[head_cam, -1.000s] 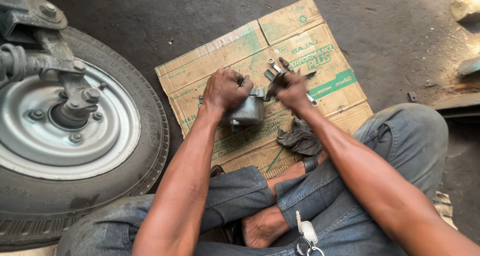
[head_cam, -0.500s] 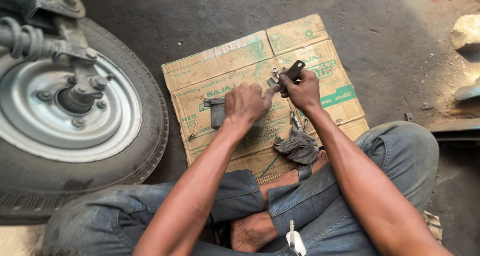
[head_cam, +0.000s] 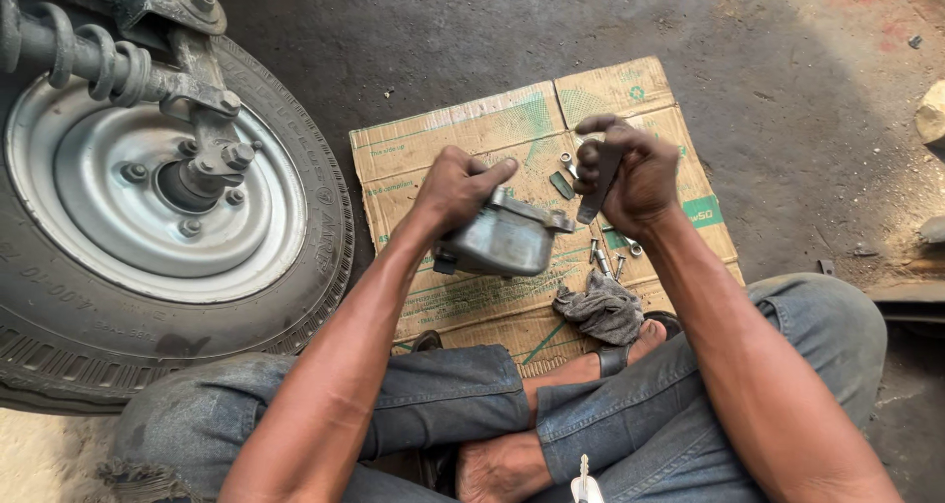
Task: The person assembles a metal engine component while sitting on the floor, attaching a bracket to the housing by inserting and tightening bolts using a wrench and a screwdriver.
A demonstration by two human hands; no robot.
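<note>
A grey metal housing (head_cam: 502, 239) is gripped by the left hand (head_cam: 455, 186) above a flattened cardboard sheet (head_cam: 463, 139). A dark flat tool (head_cam: 598, 183) is clasped in the right hand (head_cam: 630, 173). Loose bolts (head_cam: 602, 259) and a crumpled rag (head_cam: 602, 309) (just beside the sandalled foot) lie underneath. A wheel (head_cam: 148, 208) stands close at the left.

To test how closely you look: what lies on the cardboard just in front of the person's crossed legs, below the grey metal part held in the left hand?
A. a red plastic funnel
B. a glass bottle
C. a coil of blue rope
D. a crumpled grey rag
D: a crumpled grey rag lies on the cardboard, below the metal part gripped by the left hand, beside a few loose bolts.
</note>
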